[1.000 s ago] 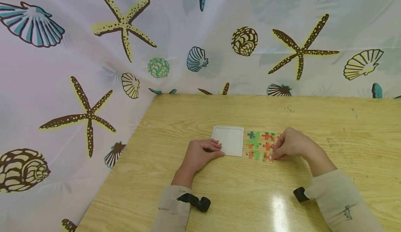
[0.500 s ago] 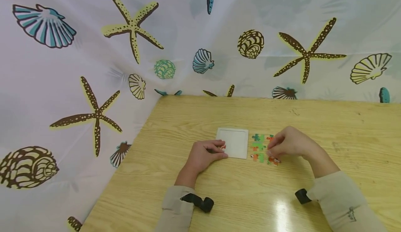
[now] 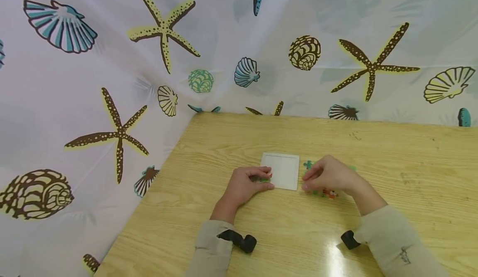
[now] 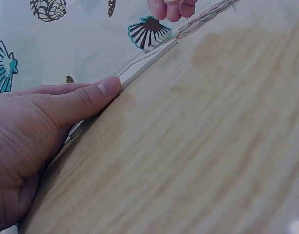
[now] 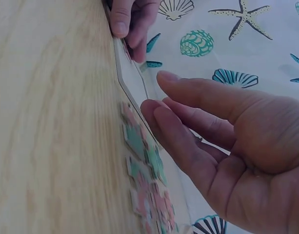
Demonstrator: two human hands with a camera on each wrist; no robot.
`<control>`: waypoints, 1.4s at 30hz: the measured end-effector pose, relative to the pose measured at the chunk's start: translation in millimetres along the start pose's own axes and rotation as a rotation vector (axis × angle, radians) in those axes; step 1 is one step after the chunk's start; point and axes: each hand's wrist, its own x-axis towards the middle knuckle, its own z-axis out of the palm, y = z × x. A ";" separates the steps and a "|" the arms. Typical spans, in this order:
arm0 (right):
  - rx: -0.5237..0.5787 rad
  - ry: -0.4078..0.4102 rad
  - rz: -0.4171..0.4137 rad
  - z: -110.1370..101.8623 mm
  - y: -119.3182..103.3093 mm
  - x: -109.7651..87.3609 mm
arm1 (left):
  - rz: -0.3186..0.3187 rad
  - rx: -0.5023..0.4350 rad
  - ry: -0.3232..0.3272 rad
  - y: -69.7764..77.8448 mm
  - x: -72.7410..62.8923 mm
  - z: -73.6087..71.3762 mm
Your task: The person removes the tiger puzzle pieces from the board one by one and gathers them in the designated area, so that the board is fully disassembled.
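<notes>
A shallow white puzzle tray with a raised rim lies on the table. My left hand grips its near left corner, the thumb along the front edge in the left wrist view. Between those fingers shows a bit of a green and red puzzle piece, mostly hidden. My right hand hovers just right of the tray, over the loose jigsaw pieces. In the right wrist view a gap shows between its thumb and fingers, with nothing in it. The hand covers most of those pieces in the head view.
The pieces lie in close rows on the light wooden table. A white curtain printed with shells and starfish stands along the table's far and left sides. Black wrist mounts sit on both sleeves.
My right hand has moved left over the pieces toward the tray. My left hand stays at the tray's corner, where green now shows beside red between its fingers. The head view has shifted slightly.
</notes>
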 end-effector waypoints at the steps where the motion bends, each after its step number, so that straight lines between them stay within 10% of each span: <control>1: -0.002 0.000 -0.004 1.5 -0.7 2.0 | 0.004 -0.001 0.002 0.1 0.2 0.1; 42: 0.006 0.126 -0.044 56.2 -15.2 60.5 | -0.019 0.000 0.005 2.6 -0.4 -3.9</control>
